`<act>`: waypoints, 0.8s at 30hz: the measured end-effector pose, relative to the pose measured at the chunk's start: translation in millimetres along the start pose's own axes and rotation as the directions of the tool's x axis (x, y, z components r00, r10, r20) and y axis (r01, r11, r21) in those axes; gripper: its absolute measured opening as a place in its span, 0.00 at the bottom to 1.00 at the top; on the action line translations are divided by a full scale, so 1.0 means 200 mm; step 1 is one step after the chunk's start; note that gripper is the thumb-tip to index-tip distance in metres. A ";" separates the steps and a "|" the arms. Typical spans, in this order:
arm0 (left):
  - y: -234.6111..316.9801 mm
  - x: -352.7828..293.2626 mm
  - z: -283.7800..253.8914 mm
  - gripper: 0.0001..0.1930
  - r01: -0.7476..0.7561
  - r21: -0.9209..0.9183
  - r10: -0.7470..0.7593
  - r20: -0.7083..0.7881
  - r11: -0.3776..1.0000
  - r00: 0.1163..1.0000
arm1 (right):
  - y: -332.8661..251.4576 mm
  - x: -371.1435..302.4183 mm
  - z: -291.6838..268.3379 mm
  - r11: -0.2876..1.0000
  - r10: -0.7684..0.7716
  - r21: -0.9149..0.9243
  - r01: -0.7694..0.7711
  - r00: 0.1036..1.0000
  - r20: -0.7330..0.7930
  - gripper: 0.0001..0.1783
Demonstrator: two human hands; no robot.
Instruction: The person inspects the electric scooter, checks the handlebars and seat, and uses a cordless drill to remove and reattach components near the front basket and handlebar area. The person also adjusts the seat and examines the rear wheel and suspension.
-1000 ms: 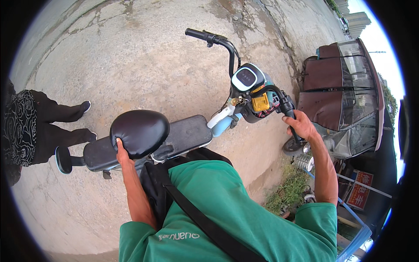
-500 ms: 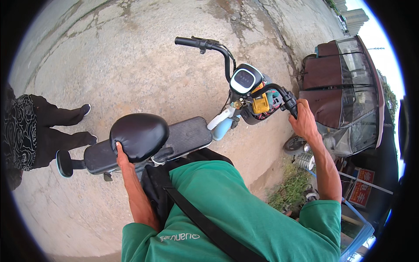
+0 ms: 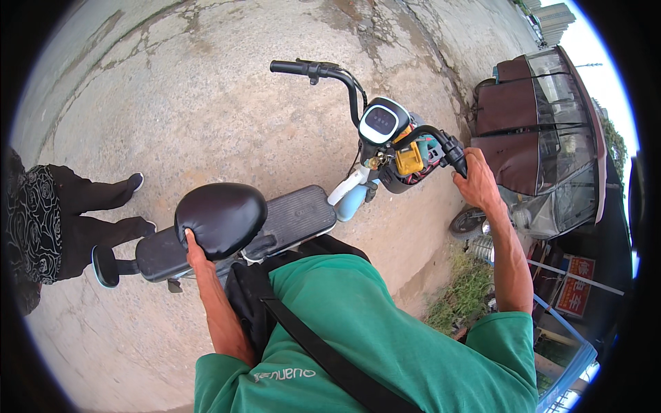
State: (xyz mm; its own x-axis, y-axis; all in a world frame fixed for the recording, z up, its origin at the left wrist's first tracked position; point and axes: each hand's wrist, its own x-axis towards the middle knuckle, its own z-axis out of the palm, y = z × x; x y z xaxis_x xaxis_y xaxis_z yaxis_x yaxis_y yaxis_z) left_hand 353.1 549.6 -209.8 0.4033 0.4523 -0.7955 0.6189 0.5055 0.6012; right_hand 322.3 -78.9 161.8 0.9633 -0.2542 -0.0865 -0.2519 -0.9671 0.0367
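Observation:
An electric scooter stands across my front, its black seat point(image 3: 220, 219) to the left and its handlebar point(image 3: 357, 96) to the right. My left hand point(image 3: 196, 249) holds the seat's near edge, the thumb laid on the cover and the other fingers hidden. On the near end of the handlebar, my right hand point(image 3: 478, 180) is closed around the black grip point(image 3: 456, 158). Between the bars sits a white-rimmed display point(image 3: 380, 122). Below it a front basket point(image 3: 396, 183) carries a yellow item point(image 3: 409, 158) and other tools or parts I cannot make out. The ribbed footboard point(image 3: 299, 215) lies beyond the seat.
At the left, a person in dark trousers point(image 3: 96, 189) stands near the scooter's rear. A maroon covered tricycle point(image 3: 508, 124) is parked at the right, above weeds point(image 3: 458, 292), a red sign point(image 3: 575, 286) and a blue frame point(image 3: 575, 358). Cracked concrete point(image 3: 227, 103) spreads around.
The handlebar has shifted slightly left and up in the view. The other person and the scooter's rear now appear closer together. Both my hands keep their holds.

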 end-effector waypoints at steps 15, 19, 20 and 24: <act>-0.01 0.04 -0.01 0.58 0.050 0.005 -0.050 -0.030 0.999 0.998 | -0.10 -0.05 0.01 0.997 0.039 -0.060 -0.040 0.999 -0.012 0.20; 0.03 -0.03 0.01 0.57 0.037 0.000 -0.037 -0.035 0.999 0.999 | -0.17 -0.07 0.03 0.990 0.118 -0.068 -0.122 0.991 -0.056 0.23; 0.02 -0.02 0.01 0.57 0.035 0.000 -0.035 -0.038 0.999 0.999 | -0.17 -0.06 0.02 0.990 0.122 -0.060 -0.125 0.991 -0.050 0.23; -0.03 0.07 -0.01 0.56 0.024 -0.012 -0.024 0.015 1.000 1.000 | -0.07 -0.03 0.02 0.997 0.078 -0.018 -0.078 0.997 -0.017 0.20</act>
State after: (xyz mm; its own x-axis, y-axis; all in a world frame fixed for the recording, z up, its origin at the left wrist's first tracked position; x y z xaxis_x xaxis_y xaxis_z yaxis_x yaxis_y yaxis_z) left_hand 354.1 554.1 -223.8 0.3987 0.4289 -0.8106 0.6205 0.5247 0.5828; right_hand 320.2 -64.7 157.0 0.9422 -0.3285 -0.0662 -0.3248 -0.9438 0.0609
